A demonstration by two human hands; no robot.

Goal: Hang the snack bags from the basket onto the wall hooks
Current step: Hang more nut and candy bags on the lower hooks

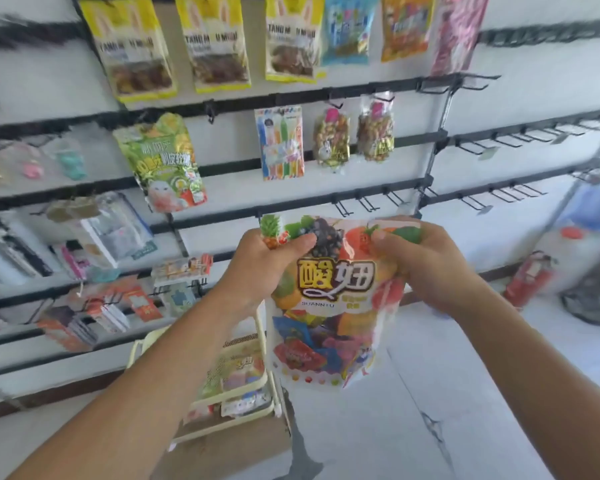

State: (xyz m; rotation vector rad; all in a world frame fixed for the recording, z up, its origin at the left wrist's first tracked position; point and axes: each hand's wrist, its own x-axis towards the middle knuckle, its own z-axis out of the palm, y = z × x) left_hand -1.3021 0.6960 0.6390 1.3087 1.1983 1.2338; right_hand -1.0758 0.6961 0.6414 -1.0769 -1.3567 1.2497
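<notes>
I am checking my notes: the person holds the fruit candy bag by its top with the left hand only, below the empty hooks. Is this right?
Not quite. In the head view both hands grip the top of the fruit candy bag: the left hand and the right hand. It is below the empty hooks.

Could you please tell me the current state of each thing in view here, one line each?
Fruit candy bag: off the hooks, held upright by its top corners.
Left hand: gripping the bag's top left corner.
Right hand: gripping the bag's top right corner.
Empty hooks: bare, just above the bag.
Basket: below, other bags inside.
Green bag: hanging, tilted.
Yellow bags: hanging on the top row.
</notes>
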